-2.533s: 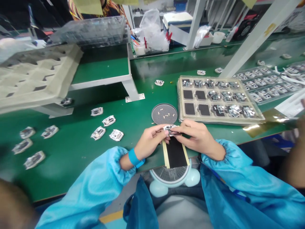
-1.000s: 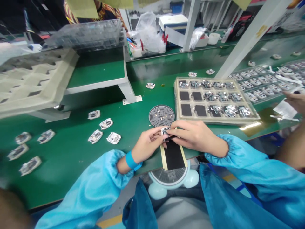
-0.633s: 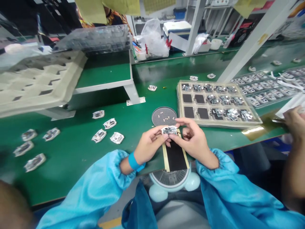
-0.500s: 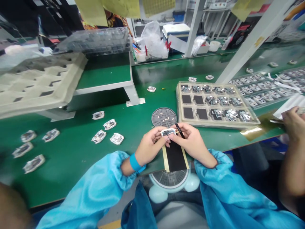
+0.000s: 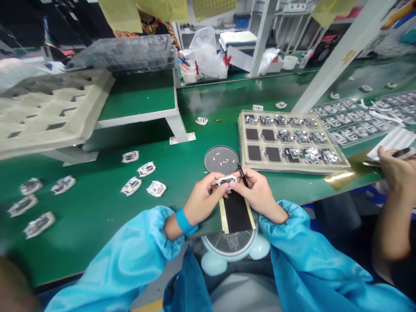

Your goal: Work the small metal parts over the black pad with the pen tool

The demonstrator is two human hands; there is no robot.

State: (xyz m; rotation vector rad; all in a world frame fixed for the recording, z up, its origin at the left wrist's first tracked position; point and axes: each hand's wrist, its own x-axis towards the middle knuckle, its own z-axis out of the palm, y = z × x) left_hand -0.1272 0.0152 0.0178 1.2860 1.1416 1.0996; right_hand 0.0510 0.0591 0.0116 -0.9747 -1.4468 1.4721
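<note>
Between my two hands is a small white plastic housing point(image 5: 226, 179) with dark electronic parts inside. My left hand point(image 5: 205, 195) grips its left side, thumb pressed on the near edge. On the other side my right hand point(image 5: 255, 190) pinches it, and a black tweezers-like tool point(image 5: 242, 175) is also tucked in that hand, its tip pointing up and away. Below the hands lies a black pad point(image 5: 238, 212) edged with yellow tape at the table's front. Just beyond them sits a round grey perforated dish point(image 5: 221, 159) with several tiny pale pieces.
A compartment tray point(image 5: 294, 168) of small circuit boards stands to the right. Several similar white housings point(image 5: 156, 188) are scattered at left. A raised green shelf point(image 5: 139, 95) carries trays at back left. A co-worker's hand point(image 5: 394, 167) is at far right.
The view has shifted slightly. The housing has tilted a little between my fingers; both hands keep their grip. At far right, the co-worker's hand now shows a dark tool.
</note>
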